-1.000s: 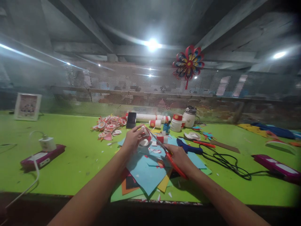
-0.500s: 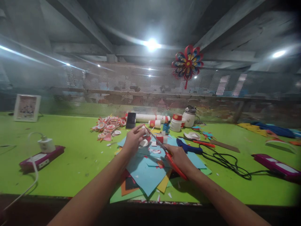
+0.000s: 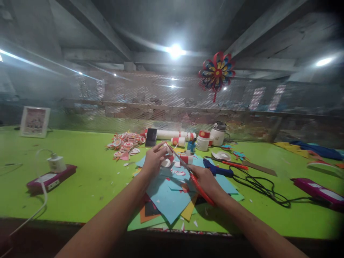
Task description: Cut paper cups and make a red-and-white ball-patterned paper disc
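Note:
My right hand [image 3: 206, 179] is wrapped round the red handles of a pair of scissors [image 3: 199, 189]. Their blades point up and left toward my left hand [image 3: 153, 162], whose fingers pinch a small white and red paper piece [image 3: 170, 150], apparently from a paper cup. The blades reach this piece; whether they are cutting into it is too small to tell. Below, blue paper sheets [image 3: 170, 206] carry red and white scraps [image 3: 180, 173]. A red and white paper cup [image 3: 186, 159] lies on its side just beyond the blades.
A blue glue gun [image 3: 219, 170] with a black cable lies right of my right hand. Behind are a phone [image 3: 151, 137], stacked cups [image 3: 202, 143], a white bottle [image 3: 218, 135] and a pile of paper cutouts [image 3: 126, 143]. Purple power strips [image 3: 52, 180] sit at both sides.
The whole view has shifted slightly, with things appearing a little farther right. Both hands keep nearly the same pose on the scissors and the paper piece.

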`<action>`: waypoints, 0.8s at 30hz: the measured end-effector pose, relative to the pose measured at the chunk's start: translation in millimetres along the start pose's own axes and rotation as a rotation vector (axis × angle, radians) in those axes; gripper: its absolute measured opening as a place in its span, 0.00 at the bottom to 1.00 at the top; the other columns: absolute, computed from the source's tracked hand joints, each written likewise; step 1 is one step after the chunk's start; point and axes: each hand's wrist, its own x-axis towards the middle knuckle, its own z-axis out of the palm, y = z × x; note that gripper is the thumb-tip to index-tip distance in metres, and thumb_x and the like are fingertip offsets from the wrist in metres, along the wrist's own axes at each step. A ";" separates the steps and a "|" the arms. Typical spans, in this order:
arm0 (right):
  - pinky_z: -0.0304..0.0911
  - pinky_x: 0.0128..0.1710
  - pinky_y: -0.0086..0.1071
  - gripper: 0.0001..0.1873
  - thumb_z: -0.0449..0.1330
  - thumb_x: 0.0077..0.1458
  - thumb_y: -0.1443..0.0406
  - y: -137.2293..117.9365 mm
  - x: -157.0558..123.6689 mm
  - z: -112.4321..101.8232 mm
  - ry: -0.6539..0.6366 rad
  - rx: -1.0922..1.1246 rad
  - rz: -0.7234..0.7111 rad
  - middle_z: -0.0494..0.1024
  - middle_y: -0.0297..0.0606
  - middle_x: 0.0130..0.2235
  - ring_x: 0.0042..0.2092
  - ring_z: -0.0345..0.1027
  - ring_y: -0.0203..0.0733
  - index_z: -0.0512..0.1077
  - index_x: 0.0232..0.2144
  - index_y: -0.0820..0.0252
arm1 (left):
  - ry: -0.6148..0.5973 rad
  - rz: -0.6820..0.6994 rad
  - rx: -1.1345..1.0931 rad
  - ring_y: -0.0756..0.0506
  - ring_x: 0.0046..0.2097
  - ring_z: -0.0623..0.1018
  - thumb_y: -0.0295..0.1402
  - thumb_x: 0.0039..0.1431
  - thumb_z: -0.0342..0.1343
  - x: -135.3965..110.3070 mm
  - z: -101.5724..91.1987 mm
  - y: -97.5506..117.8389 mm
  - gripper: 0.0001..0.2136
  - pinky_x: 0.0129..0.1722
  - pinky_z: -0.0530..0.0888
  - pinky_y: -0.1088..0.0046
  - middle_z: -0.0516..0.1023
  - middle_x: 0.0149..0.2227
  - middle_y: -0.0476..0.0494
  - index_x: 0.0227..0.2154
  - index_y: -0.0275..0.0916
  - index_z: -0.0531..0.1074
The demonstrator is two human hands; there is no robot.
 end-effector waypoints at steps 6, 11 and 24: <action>0.64 0.40 0.33 0.21 0.54 0.46 0.69 -1.2 0.4 -1.4 -0.012 0.024 0.038 0.80 0.37 0.41 0.41 0.74 0.47 0.75 0.44 0.56 | 0.009 0.005 0.009 0.46 0.32 0.78 0.26 0.45 0.62 0.3 0.9 -0.5 0.20 0.40 0.75 0.61 0.78 0.32 0.40 0.44 0.28 0.71; 0.64 0.40 0.32 0.21 0.54 0.45 0.69 -0.7 0.2 -1.0 -0.019 -0.010 0.052 0.81 0.38 0.39 0.39 0.74 0.47 0.75 0.43 0.57 | 0.002 -0.002 0.004 0.47 0.32 0.77 0.26 0.45 0.63 1.2 -0.6 -3.0 0.21 0.40 0.75 0.61 0.77 0.31 0.41 0.44 0.28 0.71; 0.63 0.35 0.31 0.19 0.57 0.44 0.68 -0.5 -1.0 -0.1 -0.013 -0.077 0.078 0.81 0.36 0.33 0.35 0.74 0.46 0.76 0.41 0.57 | 0.021 -0.016 0.011 0.48 0.30 0.77 0.26 0.44 0.62 -0.9 1.3 0.0 0.20 0.39 0.76 0.64 0.77 0.29 0.42 0.43 0.28 0.71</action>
